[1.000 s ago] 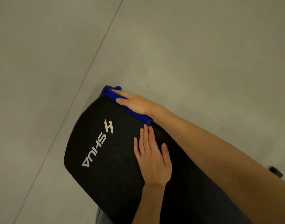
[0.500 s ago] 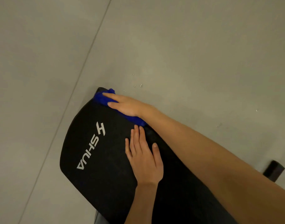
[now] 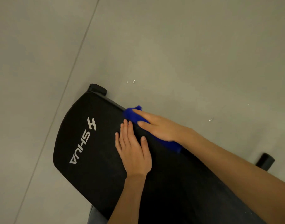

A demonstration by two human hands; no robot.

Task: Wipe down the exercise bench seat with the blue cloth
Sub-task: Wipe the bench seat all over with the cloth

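Grey floor [image 3: 170, 46] all round, few pale specks near bench. Since half second back: your right hand [image 3: 159, 126] and cloth [image 3: 132, 114] slid back from seat's far corner, along right edge; black end cap [image 3: 98, 88] now uncovered. Cloth lies under your right palm and fingers, pressed flat on seat [image 3: 90, 167] edge, blue showing past fingertips and behind wrist; hand not clenched. Your left hand [image 3: 133, 152] flat, open on seat, beside right, holding nothing.
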